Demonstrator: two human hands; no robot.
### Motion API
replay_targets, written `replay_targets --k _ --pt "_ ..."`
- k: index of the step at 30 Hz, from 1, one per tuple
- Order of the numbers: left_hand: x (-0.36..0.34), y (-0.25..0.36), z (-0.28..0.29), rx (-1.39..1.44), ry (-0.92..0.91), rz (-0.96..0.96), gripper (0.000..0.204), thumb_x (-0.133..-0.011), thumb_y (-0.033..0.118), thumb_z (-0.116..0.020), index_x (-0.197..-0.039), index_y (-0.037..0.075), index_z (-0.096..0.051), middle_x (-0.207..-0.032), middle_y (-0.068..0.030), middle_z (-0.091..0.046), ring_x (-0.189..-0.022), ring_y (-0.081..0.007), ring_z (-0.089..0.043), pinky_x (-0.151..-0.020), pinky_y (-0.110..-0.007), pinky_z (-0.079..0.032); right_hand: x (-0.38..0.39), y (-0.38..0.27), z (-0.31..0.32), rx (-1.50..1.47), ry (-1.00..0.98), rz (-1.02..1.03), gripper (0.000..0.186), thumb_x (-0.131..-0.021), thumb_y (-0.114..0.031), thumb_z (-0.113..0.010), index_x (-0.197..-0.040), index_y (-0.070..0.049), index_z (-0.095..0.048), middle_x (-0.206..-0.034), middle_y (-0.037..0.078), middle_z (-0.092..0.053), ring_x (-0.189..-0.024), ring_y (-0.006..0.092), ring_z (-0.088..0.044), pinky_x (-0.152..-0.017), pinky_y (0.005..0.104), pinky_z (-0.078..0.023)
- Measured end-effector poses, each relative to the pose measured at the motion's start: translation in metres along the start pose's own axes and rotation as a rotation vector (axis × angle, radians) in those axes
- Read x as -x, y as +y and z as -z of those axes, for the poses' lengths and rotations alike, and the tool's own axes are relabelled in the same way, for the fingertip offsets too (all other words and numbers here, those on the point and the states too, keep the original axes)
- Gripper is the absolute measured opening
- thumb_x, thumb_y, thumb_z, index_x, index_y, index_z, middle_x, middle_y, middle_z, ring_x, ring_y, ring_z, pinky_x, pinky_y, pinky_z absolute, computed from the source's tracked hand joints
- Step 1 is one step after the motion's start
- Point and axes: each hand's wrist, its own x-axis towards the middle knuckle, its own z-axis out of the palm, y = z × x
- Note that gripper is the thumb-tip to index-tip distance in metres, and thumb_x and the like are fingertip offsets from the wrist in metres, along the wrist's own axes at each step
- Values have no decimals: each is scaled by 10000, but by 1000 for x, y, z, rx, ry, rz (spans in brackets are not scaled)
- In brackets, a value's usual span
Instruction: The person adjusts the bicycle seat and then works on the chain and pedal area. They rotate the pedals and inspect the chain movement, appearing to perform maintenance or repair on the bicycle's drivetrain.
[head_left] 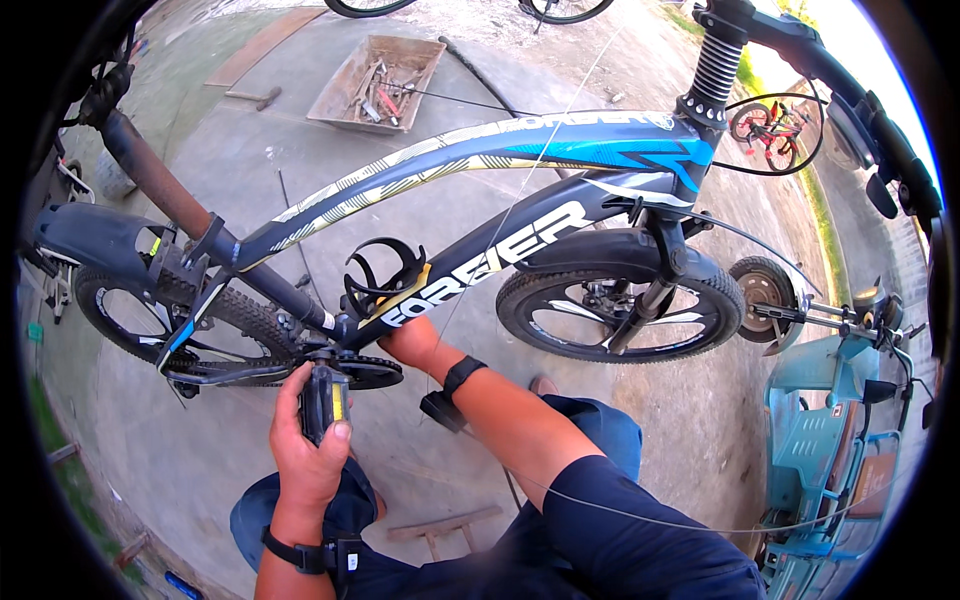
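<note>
A dark bicycle with blue and white markings stands across my view, front wheel to the right. My left hand is closed around a black pedal with a yellow reflector, below the crank area. My right hand reaches in under the lower frame tube, close to the chainring. Its fingers are hidden behind the frame, so what they touch does not show. A black bottle cage sits on the tube just above that hand. Thin cables hang loose across the frame.
On the concrete beyond the bicycle lies a metal tray of tools, with a hammer beside it. A teal three-wheeler stands at right. A small wooden stool is between my legs. A red bicycle is farther off.
</note>
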Motion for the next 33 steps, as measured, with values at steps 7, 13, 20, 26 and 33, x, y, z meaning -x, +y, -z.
replay_targets --k 7,13,20,26,33 --pt "0 -3 4 -43 -24 2 900 -729 534 -721 -1384 9 -397 -1211 -101 -527 -970 -207 -637 -766 -287 -511 -7 -10 17 168 -68 21 306 -803 -85 -605 -1108 -100 -606 -1098 109 -629 -1047 304 -584 -880 397 -470" --pt "-2 -9 7 -87 -15 -35 863 -745 504 -708 -1381 6 -403 -1196 -104 -537 -972 -207 -636 -770 -286 -511 -6 6 -3 24 -37 29 376 -784 -47 -594 -1159 -79 -579 -1135 120 -615 -1082 298 -573 -922 376 -462" --pt "-1 -4 2 -87 16 -31 791 -734 451 -721 -1315 -24 -473 -1193 -127 -564 -1082 -199 -552 -953 -330 -432 -4 16 -15 107 -50 77 334 -791 -65 -608 -1124 -83 -594 -1073 121 -599 -1053 315 -551 -913 404 -433" --pt "-3 -12 8 -177 -23 -93 798 -758 409 -704 -1367 -16 -413 -1167 -118 -558 -982 -224 -633 -880 -347 -490 1 21 -8 82 42 158 407 -736 -67 -622 -1139 -61 -569 -1093 169 -616 -1067 372 -574 -901 425 -464" --pt "-3 -16 11 -214 -22 -106 778 -762 372 -700 -1366 -22 -407 -1162 -126 -564 -985 -216 -635 -881 -342 -494 -9 -20 29 129 -18 163 230 -803 -169 -639 -1010 -70 -629 -993 111 -640 -965 308 -598 -839 407 -471"
